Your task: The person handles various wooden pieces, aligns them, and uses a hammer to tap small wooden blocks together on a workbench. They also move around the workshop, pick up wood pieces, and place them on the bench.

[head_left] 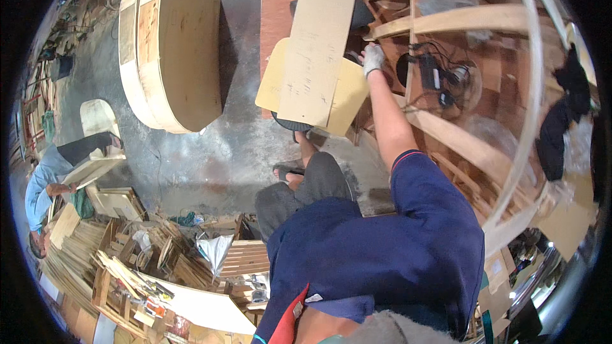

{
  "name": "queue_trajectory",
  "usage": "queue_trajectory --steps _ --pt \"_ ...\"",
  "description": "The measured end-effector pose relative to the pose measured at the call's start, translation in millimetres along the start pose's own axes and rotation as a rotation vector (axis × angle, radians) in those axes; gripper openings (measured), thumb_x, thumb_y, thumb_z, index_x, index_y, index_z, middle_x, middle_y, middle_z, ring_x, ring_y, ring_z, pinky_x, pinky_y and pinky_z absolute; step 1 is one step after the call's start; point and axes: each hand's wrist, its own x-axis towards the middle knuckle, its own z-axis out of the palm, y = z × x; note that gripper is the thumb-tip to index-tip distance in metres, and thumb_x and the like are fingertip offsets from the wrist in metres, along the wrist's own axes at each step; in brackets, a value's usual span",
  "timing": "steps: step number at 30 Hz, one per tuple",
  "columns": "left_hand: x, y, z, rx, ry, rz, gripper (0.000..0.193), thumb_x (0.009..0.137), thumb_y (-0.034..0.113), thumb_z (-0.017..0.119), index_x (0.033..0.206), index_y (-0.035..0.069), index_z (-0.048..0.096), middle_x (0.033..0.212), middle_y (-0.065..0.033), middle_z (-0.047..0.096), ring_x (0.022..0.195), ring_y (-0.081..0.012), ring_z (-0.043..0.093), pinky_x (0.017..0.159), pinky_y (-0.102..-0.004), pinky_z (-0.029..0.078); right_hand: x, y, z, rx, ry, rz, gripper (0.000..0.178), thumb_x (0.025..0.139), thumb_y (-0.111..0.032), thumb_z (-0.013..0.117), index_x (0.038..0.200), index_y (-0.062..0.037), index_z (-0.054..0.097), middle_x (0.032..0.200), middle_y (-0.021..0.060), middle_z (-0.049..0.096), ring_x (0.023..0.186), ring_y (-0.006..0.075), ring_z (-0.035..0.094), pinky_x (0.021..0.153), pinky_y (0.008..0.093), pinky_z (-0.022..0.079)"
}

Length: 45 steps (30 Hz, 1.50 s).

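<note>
My right hand, in a pale work glove with bare fingertips, reaches forward at the end of my outstretched arm. Its fingers look slightly bent and apart, and I make out nothing held in them. Just left of it lies a long tan board with pencil marks. Under that board sits a wider yellowish panel with rounded corners. A dark object shows beneath the far end of the stack, over a reddish-brown sheet. My left hand is out of view.
On my right stands a wooden frame with curved ribs, cables and a dark power tool. A large rounded wooden form rests on the floor at far left. Another person handles a board near stacked timber.
</note>
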Motion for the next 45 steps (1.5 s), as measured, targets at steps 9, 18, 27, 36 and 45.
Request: queue_trajectory --steps 9,18,27,36,45 --pt "-79 10 -35 0.133 -0.053 -0.187 0.061 0.094 0.05 0.058 0.134 0.004 0.054 0.127 -0.0316 0.06 0.115 -0.0473 0.061 0.099 -0.0509 0.048 64 4 20 0.357 -0.171 0.309 0.052 0.106 -0.027 0.034 0.156 -0.0125 0.033 0.166 0.0096 0.027 0.149 0.039 0.029 0.119 0.0586 0.027" --pt "-41 37 -4 0.094 0.112 -0.054 0.061 0.093 0.059 0.053 0.127 0.009 0.059 0.122 -0.0303 0.063 0.114 -0.0474 0.062 0.096 -0.052 0.05 12 -16 12 -0.111 -0.061 -0.232 0.054 0.105 -0.018 0.054 0.15 0.0045 0.035 0.139 0.0254 0.055 0.117 0.0374 0.064 0.098 0.0447 0.056" --pt "20 28 25 -0.195 0.118 -0.068 0.06 0.087 0.053 0.065 0.123 0.006 0.063 0.121 -0.0295 0.063 0.113 -0.0469 0.063 0.095 -0.0503 0.052 -139 -36 51 -0.628 0.102 -1.278 0.034 0.1 -0.026 0.059 0.095 0.0081 0.059 0.092 0.0254 0.061 0.088 0.042 0.056 0.089 0.0473 0.048" --pt "152 28 -54 -0.926 0.343 -0.097 0.063 0.091 0.048 0.07 0.13 -0.001 0.061 0.129 -0.0255 0.065 0.121 -0.0353 0.063 0.101 -0.0406 0.048 -479 17 225 -0.414 -1.032 -0.659 0.027 0.102 -0.023 0.06 0.108 0.0021 0.07 0.089 0.0059 0.069 0.079 0.0134 0.065 0.073 0.0287 0.052" --pt "233 128 -341 -1.594 0.385 0.78 0.058 0.101 0.036 0.065 0.143 -0.002 0.051 0.129 -0.0131 0.066 0.107 -0.0208 0.065 0.097 -0.0347 0.049 -730 41 379 -0.348 -1.541 -0.224 0.031 0.101 -0.02 0.06 0.111 0.0073 0.072 0.083 0.0087 0.071 0.074 0.0139 0.065 0.069 0.0266 0.051"
